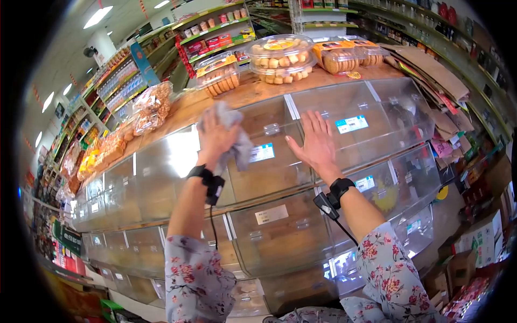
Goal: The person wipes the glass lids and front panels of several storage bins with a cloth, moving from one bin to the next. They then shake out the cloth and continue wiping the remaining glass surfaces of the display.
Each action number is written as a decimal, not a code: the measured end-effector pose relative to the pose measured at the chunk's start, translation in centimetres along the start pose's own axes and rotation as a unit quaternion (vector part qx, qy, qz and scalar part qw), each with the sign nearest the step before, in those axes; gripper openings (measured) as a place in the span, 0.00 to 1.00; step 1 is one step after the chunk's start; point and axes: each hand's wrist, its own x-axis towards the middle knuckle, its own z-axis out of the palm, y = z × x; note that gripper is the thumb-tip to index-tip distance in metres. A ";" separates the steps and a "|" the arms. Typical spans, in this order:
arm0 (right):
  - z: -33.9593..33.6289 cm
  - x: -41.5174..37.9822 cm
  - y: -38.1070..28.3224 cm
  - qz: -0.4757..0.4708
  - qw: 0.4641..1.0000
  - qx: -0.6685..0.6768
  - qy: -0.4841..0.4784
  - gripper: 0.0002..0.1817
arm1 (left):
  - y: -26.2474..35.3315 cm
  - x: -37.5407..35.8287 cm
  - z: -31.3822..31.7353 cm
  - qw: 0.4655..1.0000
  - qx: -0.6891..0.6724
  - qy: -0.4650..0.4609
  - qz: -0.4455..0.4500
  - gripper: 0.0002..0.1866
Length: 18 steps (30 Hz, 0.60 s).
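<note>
Left hand [214,137] clutched a grey cloth [237,137] against the bin lid [269,156]; right hand [315,142] lay flat, fingers spread. Hard pressing risked the hinged lid flipping.

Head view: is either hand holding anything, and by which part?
The left hand grips a grey cloth bunched in its middle, pressed to a clear bin lid. The right hand holds nothing, fingers spread.

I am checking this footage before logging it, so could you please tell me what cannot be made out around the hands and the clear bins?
Head view:
- Left hand: palm and fingertips hidden by the grey cloth it holds.
- Blue bin label: print too small to read.
- Bin lid: glare hides what lies beneath.
- Right hand: whether the palm touches the lid is unclear.
</note>
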 end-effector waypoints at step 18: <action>0.9 -0.1 0.8 -0.026 0.995 0.052 0.084 0.44 | 11.3 -0.9 2.7 0.953 -0.042 -0.008 0.301 0.40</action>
